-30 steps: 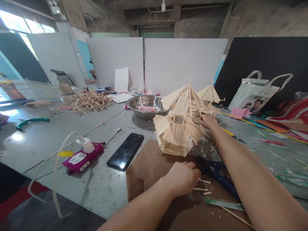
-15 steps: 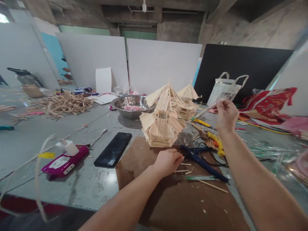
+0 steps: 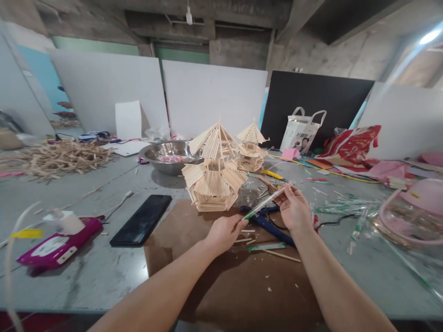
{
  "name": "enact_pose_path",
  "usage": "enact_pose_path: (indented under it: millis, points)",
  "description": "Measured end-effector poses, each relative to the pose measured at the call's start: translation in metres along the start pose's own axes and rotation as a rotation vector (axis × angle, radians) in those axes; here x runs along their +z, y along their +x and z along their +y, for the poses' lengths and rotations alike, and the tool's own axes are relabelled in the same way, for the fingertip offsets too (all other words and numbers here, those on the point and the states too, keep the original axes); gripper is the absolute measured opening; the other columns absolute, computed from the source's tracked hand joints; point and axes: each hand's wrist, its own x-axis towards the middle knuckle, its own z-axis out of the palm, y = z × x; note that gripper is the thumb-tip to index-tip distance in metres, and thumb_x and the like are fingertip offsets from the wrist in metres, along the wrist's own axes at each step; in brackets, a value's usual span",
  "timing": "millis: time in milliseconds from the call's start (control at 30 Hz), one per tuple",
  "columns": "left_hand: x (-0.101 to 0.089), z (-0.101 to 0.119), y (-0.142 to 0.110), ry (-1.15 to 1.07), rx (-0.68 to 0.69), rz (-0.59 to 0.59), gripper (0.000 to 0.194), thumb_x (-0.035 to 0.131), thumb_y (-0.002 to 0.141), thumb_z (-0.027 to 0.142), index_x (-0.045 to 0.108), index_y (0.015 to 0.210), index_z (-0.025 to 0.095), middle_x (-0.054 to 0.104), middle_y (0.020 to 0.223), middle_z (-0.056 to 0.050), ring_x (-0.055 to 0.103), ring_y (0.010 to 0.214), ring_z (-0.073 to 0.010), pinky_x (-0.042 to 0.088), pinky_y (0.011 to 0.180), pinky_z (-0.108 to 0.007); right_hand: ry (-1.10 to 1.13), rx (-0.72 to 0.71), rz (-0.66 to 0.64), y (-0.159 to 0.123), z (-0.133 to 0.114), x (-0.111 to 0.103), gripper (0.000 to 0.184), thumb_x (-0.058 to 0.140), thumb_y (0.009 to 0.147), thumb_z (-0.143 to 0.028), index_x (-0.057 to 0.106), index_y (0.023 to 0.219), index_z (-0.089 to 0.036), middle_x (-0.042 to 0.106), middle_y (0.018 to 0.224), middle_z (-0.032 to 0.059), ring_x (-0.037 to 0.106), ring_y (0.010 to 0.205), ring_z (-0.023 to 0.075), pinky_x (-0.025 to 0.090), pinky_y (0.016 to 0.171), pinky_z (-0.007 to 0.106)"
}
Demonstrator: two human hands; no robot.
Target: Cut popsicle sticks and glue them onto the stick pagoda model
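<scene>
My right hand [image 3: 294, 210] pinches the upper end of a long thin stick in a clear green-tipped wrapper [image 3: 266, 201]. My left hand [image 3: 224, 230] is curled, with its fingers at the stick's lower green end, above the brown cardboard sheet [image 3: 221, 281]. Just behind both hands stands a large pagoda model [image 3: 212, 177] built of wooden sticks, and a smaller stick pagoda [image 3: 251, 147] stands behind it. A blue-handled tool [image 3: 270, 225] lies under my hands, with a few short sticks [image 3: 247, 240] beside it.
A black phone [image 3: 141, 220] and a magenta case [image 3: 57, 246] lie on the left of the grey table [image 3: 86, 276]. A steel bowl [image 3: 168, 157] and a heap of sticks [image 3: 57, 157] sit further back. Wrappers, a paper bag [image 3: 302, 131] and red cloth [image 3: 351, 145] crowd the right.
My right hand left the pagoda, picked a wrapped stick up from the right and brought it down in front of me. My left hand rose to its lower end. The view swung right.
</scene>
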Motion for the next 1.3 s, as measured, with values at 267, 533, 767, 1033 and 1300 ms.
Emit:
enact_pose_path:
  millis: [267, 533, 767, 1033, 1300]
  points:
    - [0.003, -0.007, 0.005, -0.085, -0.064, 0.060, 0.042, 0.024, 0.079, 0.044, 0.048, 0.060, 0.016, 0.042, 0.050, 0.003, 0.040, 0.049, -0.0088, 0.029, 0.049, -0.019, -0.133, 0.102, -0.095, -0.006, 0.020, 0.001, 0.015, 0.064, 0.059, -0.029, 0.056, 0.063, -0.017, 0.055, 0.054, -0.0065, 0.048, 0.048, 0.0050, 0.040, 0.050, 0.018]
    - [0.005, -0.010, 0.006, -0.105, -0.069, 0.091, 0.038, 0.026, 0.079, 0.042, 0.043, 0.057, 0.016, 0.035, 0.048, 0.004, 0.034, 0.049, -0.0079, 0.026, 0.048, -0.019, -0.342, 0.195, -0.267, -0.025, 0.046, 0.008, 0.018, 0.063, 0.059, -0.032, 0.057, 0.065, -0.015, 0.056, 0.051, -0.0041, 0.049, 0.046, 0.0067, 0.039, 0.051, 0.020]
    - [0.006, -0.018, 0.012, -0.144, -0.019, 0.060, 0.039, 0.029, 0.077, 0.043, 0.046, 0.057, 0.015, 0.034, 0.049, 0.004, 0.033, 0.049, -0.0076, 0.025, 0.048, -0.019, -0.370, 0.225, -0.269, -0.011, 0.027, 0.001, 0.022, 0.064, 0.057, -0.033, 0.060, 0.068, -0.015, 0.054, 0.047, -0.0045, 0.046, 0.041, 0.0062, 0.036, 0.042, 0.019]
    - [0.002, -0.023, 0.013, -0.130, -0.001, 0.044, 0.038, 0.030, 0.078, 0.041, 0.053, 0.062, 0.014, 0.048, 0.054, 0.002, 0.042, 0.053, -0.0089, 0.029, 0.052, -0.019, -0.097, 0.140, 0.115, 0.023, -0.005, -0.027, 0.017, 0.063, 0.058, -0.030, 0.056, 0.064, -0.015, 0.052, 0.050, -0.0053, 0.041, 0.035, 0.0033, 0.034, 0.032, 0.016]
    - [-0.010, -0.028, 0.013, 0.063, -0.081, 0.116, 0.040, 0.030, 0.077, 0.036, 0.045, 0.047, 0.015, 0.038, 0.043, 0.003, 0.035, 0.044, -0.0078, 0.023, 0.045, -0.020, 0.138, -0.018, 0.594, 0.040, -0.035, -0.066, 0.026, 0.030, 0.082, -0.026, 0.043, 0.061, -0.019, 0.033, 0.034, -0.0101, 0.029, 0.025, 0.0019, 0.030, 0.030, 0.012]
